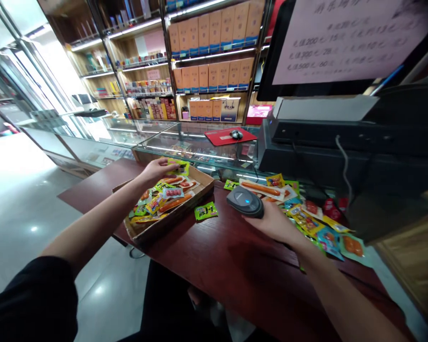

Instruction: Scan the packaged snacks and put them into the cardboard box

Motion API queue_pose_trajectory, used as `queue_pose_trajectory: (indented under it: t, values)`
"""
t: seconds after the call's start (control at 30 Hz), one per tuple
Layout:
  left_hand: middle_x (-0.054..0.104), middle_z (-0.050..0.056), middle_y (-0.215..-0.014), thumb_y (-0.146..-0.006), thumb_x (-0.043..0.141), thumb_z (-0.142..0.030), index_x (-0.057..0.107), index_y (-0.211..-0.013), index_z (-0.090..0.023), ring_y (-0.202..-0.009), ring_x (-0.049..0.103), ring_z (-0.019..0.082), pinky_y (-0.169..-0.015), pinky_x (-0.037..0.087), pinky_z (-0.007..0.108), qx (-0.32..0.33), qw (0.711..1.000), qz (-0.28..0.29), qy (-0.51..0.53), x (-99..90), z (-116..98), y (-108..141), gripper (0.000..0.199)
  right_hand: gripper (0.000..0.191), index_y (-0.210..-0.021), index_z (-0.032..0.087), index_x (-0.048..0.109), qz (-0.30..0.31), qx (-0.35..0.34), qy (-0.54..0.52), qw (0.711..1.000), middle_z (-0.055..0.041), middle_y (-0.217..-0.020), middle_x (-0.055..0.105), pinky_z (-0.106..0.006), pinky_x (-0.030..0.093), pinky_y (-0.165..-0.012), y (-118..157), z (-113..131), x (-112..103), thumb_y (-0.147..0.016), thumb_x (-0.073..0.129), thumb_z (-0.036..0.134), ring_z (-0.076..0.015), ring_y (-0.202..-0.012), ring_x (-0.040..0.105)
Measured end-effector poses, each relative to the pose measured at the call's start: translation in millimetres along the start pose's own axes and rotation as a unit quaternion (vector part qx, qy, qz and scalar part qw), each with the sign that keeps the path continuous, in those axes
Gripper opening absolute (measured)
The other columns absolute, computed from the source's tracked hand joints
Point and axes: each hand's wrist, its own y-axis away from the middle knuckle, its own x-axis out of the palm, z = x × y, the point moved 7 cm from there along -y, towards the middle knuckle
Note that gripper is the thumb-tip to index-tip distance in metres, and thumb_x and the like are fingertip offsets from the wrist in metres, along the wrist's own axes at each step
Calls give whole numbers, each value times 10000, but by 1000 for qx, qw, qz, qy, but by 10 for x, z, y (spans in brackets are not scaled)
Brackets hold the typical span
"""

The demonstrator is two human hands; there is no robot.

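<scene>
My left hand point(157, 172) is at the back of a shallow cardboard box point(139, 233), its fingers closed on a green snack packet point(179, 166). Inside the box lie several colourful packets and wrapped sausages. My right hand point(267, 217) is wrapped round a dark grey handheld scanner point(245, 202), which shows a small blue light. On the dark red table point(214, 251), a single green packet point(206, 211) rests between the box and the scanner. More packets, among them a long wrapped sausage point(260, 188), are spread behind and to the right of my right hand.
Behind the table stands a glass counter point(153, 137) with a red mat point(217, 136) and a mouse point(236, 135). A monitor point(271, 71) with a paper sign and a black machine point(292, 156) stand at the back right. Shelves point(214, 53) of boxes line the wall.
</scene>
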Motion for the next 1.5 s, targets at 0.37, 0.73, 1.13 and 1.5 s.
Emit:
queue_pose_trajectory:
  t: [0.37,0.73,1.13,1.5]
  values:
    - [728,106,-830,-599,863,-341,719,-949,-121,-713,698,175,-627,590,263,-10,996,-54,-67,-383,-47,150,438,425,-1157,214,659,-38,-16,-22,999,-42,-1120,721,-406,505,-939,-40,-115,-83,-734,694,249,-278,-1048,664]
    - [716,67,-786,-593,826,-404,741,-924,-154,-634,637,155,-621,526,273,76,969,142,-190,1502,319,-498,423,437,-1160,188,664,-63,17,-42,997,-68,-1133,717,-406,504,-944,-55,-191,-351,-728,697,239,-277,-1085,650]
    - [702,93,-941,-565,768,-199,721,-914,-216,-1023,620,286,-898,441,296,145,830,219,-492,2429,946,-927,353,310,-1020,158,721,-76,63,-31,995,-83,-1009,753,-366,534,-868,-55,-289,-551,-731,707,269,-265,-974,685]
    - [588,44,-609,-406,836,-219,600,-576,-195,-788,622,286,-742,460,325,96,861,175,-469,2360,824,-879,292,288,-998,158,720,-85,54,-25,995,-84,-992,751,-373,536,-840,-23,-212,-581,-735,700,271,-264,-955,687]
